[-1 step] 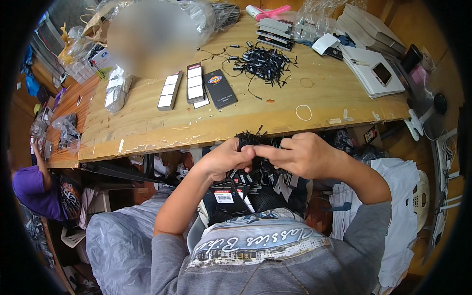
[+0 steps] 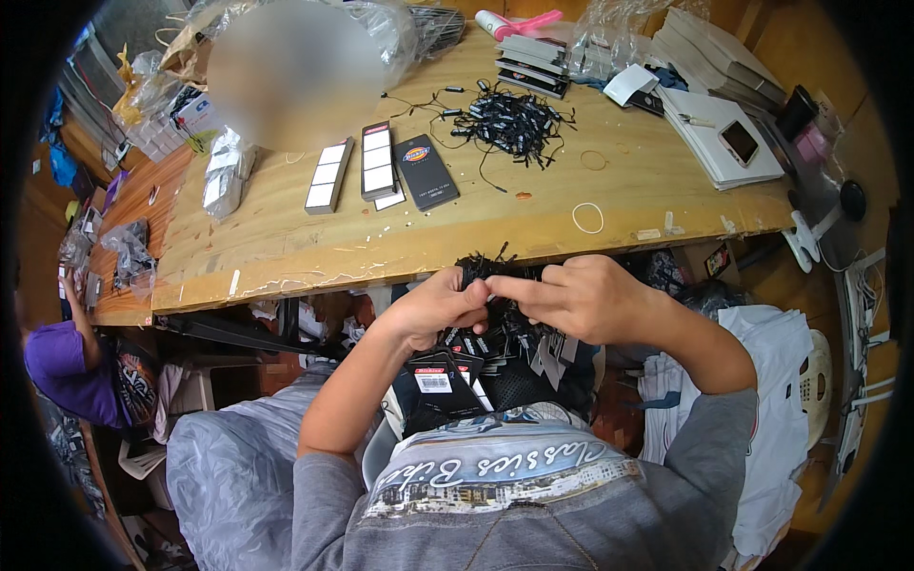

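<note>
Just in front of the table's near edge, my left hand (image 2: 440, 309) is closed around a bunch of black tag strings (image 2: 484, 268), whose ends stick up past the fingers. My right hand (image 2: 595, 300) is closed in a pinch, its index finger reaching across to the left thumb. Whatever lies between those fingertips is too small to make out. Below the hands, black hang tags (image 2: 447, 392) with white labels lie in my lap, along with more black strings. Part of this pile is hidden behind my hands.
On the wooden table (image 2: 286, 257) stand stacks of labelled cards (image 2: 329, 176), a black card stack (image 2: 428, 173) and a heap of black strings (image 2: 514, 124). A phone (image 2: 739, 144) rests on papers at right. Another person in a purple top (image 2: 67, 371) works at far left.
My right fingertips have shifted slightly against the left thumb. Everything else looks the same.
</note>
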`<action>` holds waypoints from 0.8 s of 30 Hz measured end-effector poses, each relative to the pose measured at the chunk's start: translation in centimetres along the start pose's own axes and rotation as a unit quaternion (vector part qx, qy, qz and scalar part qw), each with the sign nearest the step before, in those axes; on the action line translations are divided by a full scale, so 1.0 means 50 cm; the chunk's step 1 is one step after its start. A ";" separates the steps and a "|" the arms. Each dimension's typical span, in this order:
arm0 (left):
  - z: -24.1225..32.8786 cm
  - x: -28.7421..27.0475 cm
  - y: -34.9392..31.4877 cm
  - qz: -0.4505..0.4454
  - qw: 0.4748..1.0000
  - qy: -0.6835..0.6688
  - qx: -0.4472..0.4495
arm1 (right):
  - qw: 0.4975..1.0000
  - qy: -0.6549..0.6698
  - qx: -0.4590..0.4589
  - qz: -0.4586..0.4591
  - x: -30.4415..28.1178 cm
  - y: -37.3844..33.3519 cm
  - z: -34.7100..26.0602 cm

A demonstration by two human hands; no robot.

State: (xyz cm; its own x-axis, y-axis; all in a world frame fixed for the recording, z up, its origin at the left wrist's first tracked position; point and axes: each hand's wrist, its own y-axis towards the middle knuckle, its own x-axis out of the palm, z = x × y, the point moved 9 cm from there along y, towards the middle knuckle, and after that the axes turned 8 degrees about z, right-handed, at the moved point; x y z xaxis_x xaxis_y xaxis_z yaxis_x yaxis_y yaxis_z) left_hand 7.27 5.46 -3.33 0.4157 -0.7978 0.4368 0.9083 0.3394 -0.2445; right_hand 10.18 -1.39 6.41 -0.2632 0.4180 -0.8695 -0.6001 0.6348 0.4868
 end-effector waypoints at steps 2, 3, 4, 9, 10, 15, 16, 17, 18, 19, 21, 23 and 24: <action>-0.001 -0.009 -0.002 0.029 1.000 -0.001 0.003 | 0.999 0.015 0.002 0.038 0.005 0.004 0.005; 0.000 -0.012 -0.001 0.066 0.998 0.019 0.008 | 0.999 0.027 0.002 0.037 0.016 0.002 0.006; 0.002 -0.018 -0.002 0.102 0.994 0.038 0.013 | 0.999 0.037 0.003 0.035 0.026 0.000 0.007; 0.014 0.002 -0.004 0.074 0.987 0.112 0.088 | 0.999 0.041 0.015 -0.029 0.041 0.016 0.001; 0.018 0.003 -0.007 0.083 0.982 0.136 0.105 | 0.999 0.027 0.017 -0.033 0.039 0.022 0.003; 0.035 -0.001 -0.012 0.086 0.967 0.172 0.166 | 0.999 -0.008 0.019 -0.046 0.041 0.042 0.008; 0.039 -0.002 -0.011 0.106 0.966 0.173 0.163 | 0.998 -0.011 0.019 -0.065 0.044 0.045 0.007; 0.042 -0.001 -0.011 0.109 0.961 0.196 0.165 | 0.996 -0.015 0.019 -0.083 0.042 0.049 0.005; 0.045 0.000 -0.012 0.113 0.955 0.219 0.166 | 0.995 -0.018 0.019 -0.101 0.044 0.051 0.005; 0.047 0.002 -0.012 0.115 0.949 0.242 0.168 | 0.995 -0.017 0.018 -0.101 0.043 0.051 0.005; 0.044 0.010 -0.008 0.106 0.955 0.227 0.159 | 0.995 -0.016 0.014 -0.101 0.040 0.051 0.006; 0.033 0.002 -0.004 0.119 0.949 0.251 0.146 | 0.994 -0.007 0.014 -0.111 0.033 0.054 0.008; 0.016 -0.015 0.003 0.136 0.940 0.282 0.136 | 0.993 -0.003 0.014 -0.117 0.028 0.056 0.006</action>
State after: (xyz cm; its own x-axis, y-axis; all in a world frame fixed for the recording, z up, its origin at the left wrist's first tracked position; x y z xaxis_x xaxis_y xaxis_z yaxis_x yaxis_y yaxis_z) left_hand 7.14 6.53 -3.00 0.6124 -0.7746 -0.1580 0.7826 0.6223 -0.0177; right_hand 8.39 1.17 6.59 -0.1156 0.2611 -0.9584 -0.6231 0.7323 0.2746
